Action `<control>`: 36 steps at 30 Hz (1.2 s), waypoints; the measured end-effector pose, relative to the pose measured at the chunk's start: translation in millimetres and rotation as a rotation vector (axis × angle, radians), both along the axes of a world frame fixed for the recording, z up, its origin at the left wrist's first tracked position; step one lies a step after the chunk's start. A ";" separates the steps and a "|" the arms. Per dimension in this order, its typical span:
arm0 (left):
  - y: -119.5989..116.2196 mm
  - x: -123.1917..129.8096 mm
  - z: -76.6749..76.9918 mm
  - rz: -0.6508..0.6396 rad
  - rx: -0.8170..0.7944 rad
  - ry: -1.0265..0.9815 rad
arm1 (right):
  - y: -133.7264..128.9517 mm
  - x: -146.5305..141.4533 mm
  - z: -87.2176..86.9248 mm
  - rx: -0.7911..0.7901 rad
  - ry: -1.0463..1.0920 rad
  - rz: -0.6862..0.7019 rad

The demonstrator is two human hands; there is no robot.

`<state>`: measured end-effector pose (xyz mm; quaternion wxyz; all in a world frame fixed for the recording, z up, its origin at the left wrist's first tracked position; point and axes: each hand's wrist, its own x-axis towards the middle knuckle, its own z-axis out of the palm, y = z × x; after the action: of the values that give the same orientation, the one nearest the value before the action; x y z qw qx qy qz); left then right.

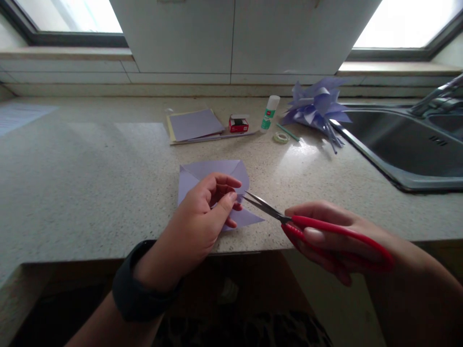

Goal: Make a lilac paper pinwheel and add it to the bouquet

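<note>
My right hand (329, 236) is wrapped round the red handles of a pair of scissors (267, 208). Their blades are slightly apart and point left, with the tips by the edge of a lilac sheet of paper (213, 167). The sheet has crease lines, a curved right edge and a pointed flap (248, 218) reaching right. Over the paper is my left hand (206, 207), its thumb and fingers closed at the sheet's right side; the exact grip is partly hidden. The hand covers much of the sheet's middle.
Behind lie a stack of lilac paper (195, 124), a small red box (238, 124), a glue stick (269, 113), a tape roll (281, 138) and a green stick (288, 132). A lilac paper flower bunch (316, 106) rests beside the metal sink (398, 185).
</note>
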<state>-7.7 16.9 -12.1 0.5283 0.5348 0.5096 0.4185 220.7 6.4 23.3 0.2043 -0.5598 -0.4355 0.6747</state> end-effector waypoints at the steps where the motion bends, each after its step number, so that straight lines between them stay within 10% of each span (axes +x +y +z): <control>1: -0.2 -0.2 -0.3 0.001 0.002 0.004 | -0.2 0.2 -0.3 0.001 -0.005 0.006; 12: 0.1 0.1 -7.8 0.026 0.057 -0.036 | 14.7 14.2 -7.9 -0.070 0.041 0.287; 26: -2.7 1.2 -6.9 0.033 0.049 -0.043 | 10.1 17.1 -13.1 -0.022 0.146 0.262; 36: -3.3 0.8 -0.7 0.020 0.026 0.040 | 7.7 3.9 -24.6 0.176 0.315 -0.023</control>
<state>-6.9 13.6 -12.8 0.5067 0.5448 0.5199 0.4197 224.6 14.1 -1.3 0.3260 -0.4319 -0.4492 0.7109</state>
